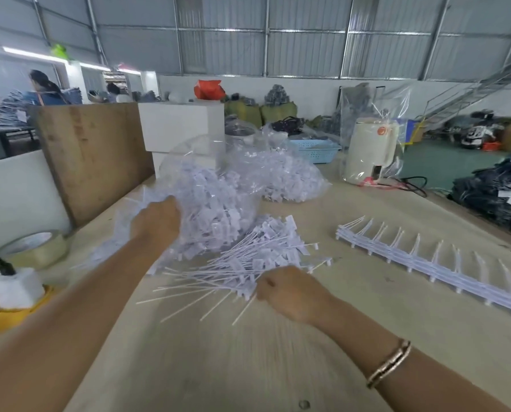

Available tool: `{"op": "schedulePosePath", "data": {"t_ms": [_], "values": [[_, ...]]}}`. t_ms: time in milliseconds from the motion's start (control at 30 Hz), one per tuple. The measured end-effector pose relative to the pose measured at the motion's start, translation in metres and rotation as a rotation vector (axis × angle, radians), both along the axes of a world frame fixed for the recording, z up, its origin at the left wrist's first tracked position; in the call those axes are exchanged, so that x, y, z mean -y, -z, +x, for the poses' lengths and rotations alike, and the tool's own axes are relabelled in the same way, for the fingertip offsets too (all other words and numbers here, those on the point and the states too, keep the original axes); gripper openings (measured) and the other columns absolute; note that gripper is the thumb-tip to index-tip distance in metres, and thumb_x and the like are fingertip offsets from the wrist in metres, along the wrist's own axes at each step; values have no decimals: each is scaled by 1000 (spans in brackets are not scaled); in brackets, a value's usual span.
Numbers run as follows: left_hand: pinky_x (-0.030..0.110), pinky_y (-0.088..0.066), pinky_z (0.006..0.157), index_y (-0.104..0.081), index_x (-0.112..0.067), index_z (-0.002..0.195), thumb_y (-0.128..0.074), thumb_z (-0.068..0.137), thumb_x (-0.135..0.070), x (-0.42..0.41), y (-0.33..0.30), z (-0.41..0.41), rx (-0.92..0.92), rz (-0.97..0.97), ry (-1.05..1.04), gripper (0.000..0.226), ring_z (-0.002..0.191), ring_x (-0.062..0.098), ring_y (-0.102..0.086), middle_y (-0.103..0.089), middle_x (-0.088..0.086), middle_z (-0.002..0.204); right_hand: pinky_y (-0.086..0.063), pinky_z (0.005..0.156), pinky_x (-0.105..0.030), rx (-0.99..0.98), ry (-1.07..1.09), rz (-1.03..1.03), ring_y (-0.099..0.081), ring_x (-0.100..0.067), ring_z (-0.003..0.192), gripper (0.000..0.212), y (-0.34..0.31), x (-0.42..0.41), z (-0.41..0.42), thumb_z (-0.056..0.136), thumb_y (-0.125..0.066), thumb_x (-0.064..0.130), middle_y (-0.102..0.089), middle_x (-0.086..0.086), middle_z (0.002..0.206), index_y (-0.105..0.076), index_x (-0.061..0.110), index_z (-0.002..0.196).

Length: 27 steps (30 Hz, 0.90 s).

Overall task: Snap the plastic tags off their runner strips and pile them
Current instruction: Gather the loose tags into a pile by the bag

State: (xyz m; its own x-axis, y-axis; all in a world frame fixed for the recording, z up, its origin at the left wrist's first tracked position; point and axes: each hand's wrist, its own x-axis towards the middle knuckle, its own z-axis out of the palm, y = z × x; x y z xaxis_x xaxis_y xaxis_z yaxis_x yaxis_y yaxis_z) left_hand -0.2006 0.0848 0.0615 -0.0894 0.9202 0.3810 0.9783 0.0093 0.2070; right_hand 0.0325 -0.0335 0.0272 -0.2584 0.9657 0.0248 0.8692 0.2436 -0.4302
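Head view, frame centre: left hand [156, 221] grasps bagged tags [206, 209], right hand [287, 292] clenches loose tags [248, 257]; piling underway, stripped runner strips [426, 263] right; next, add them to the pile.

Both bare arms reach forward. The left hand [156, 221] is extended farther, knuckles up, fingers curled. The right hand [290, 292] is fisted, a bracelet [389, 364] on its wrist.

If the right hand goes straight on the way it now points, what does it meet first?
The right hand points left and away, at the loose tags fanned on the table. It already touches their near ends, so it would likely push deeper into that pile; the clear bag lies beyond.
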Motion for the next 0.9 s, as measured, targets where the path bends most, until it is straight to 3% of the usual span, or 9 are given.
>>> {"op": "schedulePosePath", "data": {"t_ms": [67,133,167,233,433,600,733,833,900], "values": [[48,-48,90,-54,1,115,-45,92,-3,-7,-3,-10,284,45,-12,26,104,41,-58,-61,24,112,-39,100,-37,4,-76,95,-46,-22,120,32,-6,-11,16,87,-55,32,-51,-2,121,-55,21,117],[50,-48,91,-53,9,116,-41,95,-6,-15,-12,-16,599,60,-54,28,106,45,-57,-59,30,115,-4,117,-41,213,-241,-29,-5,-14,143,89,-2,-21,24,77,-68,45,-9,6,156,-13,34,147],[51,-48,91,-52,11,117,-37,97,-9,-19,-17,-17,707,69,-67,31,106,46,-56,-58,32,116,11,115,-43,309,-285,-70,13,-12,144,107,1,-26,23,73,-70,51,14,10,157,7,40,147],[49,-49,90,-51,11,117,-35,98,-11,-26,-25,-16,793,91,-60,34,106,47,-57,-57,33,116,23,110,-44,394,-319,-27,26,-14,141,119,6,-45,16,70,-71,54,28,7,154,21,40,144],[41,-45,88,-59,3,114,-33,97,-10,-41,-30,-11,685,105,-46,33,109,40,-54,-57,26,118,6,117,-46,616,-276,-141,9,-19,146,119,-11,-117,-8,71,-74,45,11,-1,159,15,29,149],[55,-48,87,-62,-2,96,-45,94,-17,-39,-25,-10,875,141,3,23,103,47,-57,-62,29,109,-10,114,-46,541,-318,22,-10,-27,143,88,14,-109,-11,83,-55,60,-16,-5,156,-10,28,151],[40,-48,82,-54,0,116,-42,95,-17,-18,-29,-1,665,166,1,29,95,37,-59,-61,23,108,-14,109,-41,503,-389,132,-21,-23,136,81,21,-75,14,81,-54,64,-30,-1,147,-20,32,148],[36,-42,73,-41,-13,127,-38,92,-24,15,-41,12,121,29,-32,36,95,30,-53,-57,12,105,-6,112,-39,538,-406,120,-12,-19,141,87,19,-50,28,83,-55,60,-20,0,153,-10,30,150],[35,-41,75,-25,-19,139,-37,90,-36,40,-58,25,-166,-101,-57,53,111,30,-50,-53,10,119,13,114,-41,527,-391,41,10,-14,145,96,5,-37,34,84,-60,51,6,4,159,7,32,150]]}}
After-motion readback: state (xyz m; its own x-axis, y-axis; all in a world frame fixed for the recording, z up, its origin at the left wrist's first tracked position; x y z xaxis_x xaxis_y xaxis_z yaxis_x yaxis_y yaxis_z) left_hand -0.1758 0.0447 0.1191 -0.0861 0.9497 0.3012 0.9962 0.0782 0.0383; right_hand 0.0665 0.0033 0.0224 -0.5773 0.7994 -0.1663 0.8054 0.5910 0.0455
